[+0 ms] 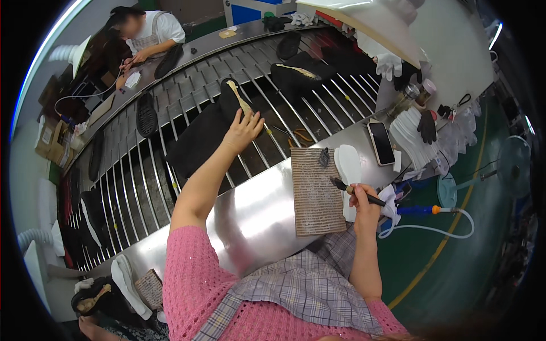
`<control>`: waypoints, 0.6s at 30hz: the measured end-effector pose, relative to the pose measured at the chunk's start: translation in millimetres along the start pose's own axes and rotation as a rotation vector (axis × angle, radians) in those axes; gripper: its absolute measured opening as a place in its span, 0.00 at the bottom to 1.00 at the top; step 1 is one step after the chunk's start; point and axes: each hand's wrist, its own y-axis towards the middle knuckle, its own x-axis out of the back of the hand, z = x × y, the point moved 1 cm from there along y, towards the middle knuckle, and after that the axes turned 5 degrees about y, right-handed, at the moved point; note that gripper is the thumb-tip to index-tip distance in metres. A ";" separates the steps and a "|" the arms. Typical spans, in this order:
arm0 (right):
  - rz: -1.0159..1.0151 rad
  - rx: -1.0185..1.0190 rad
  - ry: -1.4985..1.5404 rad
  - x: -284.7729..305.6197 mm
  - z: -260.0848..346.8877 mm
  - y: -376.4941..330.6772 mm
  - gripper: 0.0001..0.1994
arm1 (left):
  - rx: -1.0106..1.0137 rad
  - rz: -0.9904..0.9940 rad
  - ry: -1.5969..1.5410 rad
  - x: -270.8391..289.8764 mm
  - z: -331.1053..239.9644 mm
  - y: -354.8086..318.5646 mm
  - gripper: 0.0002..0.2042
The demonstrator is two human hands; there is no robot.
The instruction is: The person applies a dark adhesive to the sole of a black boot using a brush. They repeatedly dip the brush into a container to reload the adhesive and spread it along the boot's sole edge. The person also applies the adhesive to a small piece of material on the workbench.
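Note:
My left hand (243, 132) reaches over the slatted metal conveyor, its fingers spread at the heel end of a black boot (196, 136). A pale yellowish strip (236, 94) runs along that boot's upturned underside. Over the front work surface, my right hand (365, 204) is closed round a dark-handled brush (341, 184), bristles toward the left. Behind that hand are white wrapping and a blue fitting (418, 210) with a white hose. Below the brush lie a corrugated brown board (311, 196) and a white sole-shaped piece (347, 162). A dark lump (324, 157) sits on the board.
Another dark boot (301, 71) and black soles (147, 115) lie on the conveyor. Orange-handled pliers (301, 136) show near its front edge. A phone (381, 143) and stacked white pieces (406, 133) are at right. Across the conveyor, a person (151, 37) works.

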 end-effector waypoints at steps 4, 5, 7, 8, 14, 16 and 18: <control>0.010 0.006 0.003 -0.3 4.0 12.4 0.11 | 0.154 0.043 -0.343 72.3 54.2 9.7 0.33; 0.013 0.003 0.016 -1.2 3.3 13.3 0.11 | 0.230 0.038 -0.477 92.6 70.3 8.8 0.34; 0.017 -0.008 0.026 5.5 -2.0 14.3 0.11 | 0.384 0.033 -0.754 122.5 83.1 4.5 0.33; 0.016 -0.003 0.069 7.4 -5.6 18.3 0.11 | 0.507 0.071 -0.940 118.7 86.8 -1.0 0.35; 0.038 -0.070 0.155 0.9 -5.9 22.6 0.13 | 1.593 -0.522 -1.601 52.4 39.9 -26.6 0.39; 0.007 -0.088 0.132 4.9 -2.5 22.9 0.12 | 1.771 -0.609 -1.329 40.2 10.5 -1.4 0.48; 0.039 -0.030 0.075 4.8 1.4 26.6 0.12 | 1.858 -0.547 -1.078 30.3 -6.2 18.9 0.56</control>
